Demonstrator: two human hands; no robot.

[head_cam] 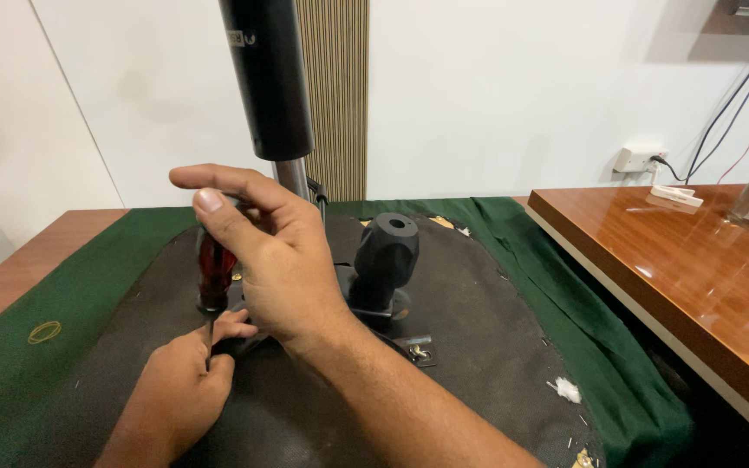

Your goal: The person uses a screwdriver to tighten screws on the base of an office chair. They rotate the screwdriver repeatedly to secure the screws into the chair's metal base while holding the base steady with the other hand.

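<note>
My right hand (275, 260) grips the dark red handle of a screwdriver (216, 270) held upright, index finger and thumb stretched out over its top. My left hand (191, 374) pinches the thin metal shaft near its tip, low on the black metal plate (392, 334) of an upturned chair base. A black knob-like lever (386, 251) rises from that plate just right of my right hand. A black gas cylinder (269, 78) with a shiny rod stands up behind my hands. The screwdriver tip and the screw are hidden by my fingers.
The chair seat's dark underside (478, 347) lies on a green cloth (88, 286) over a wooden table. A yellow rubber band (44, 332) rests at the left. A white fluff scrap (568, 390) lies at the right. A glossy wooden desk (695, 269) stands to the right.
</note>
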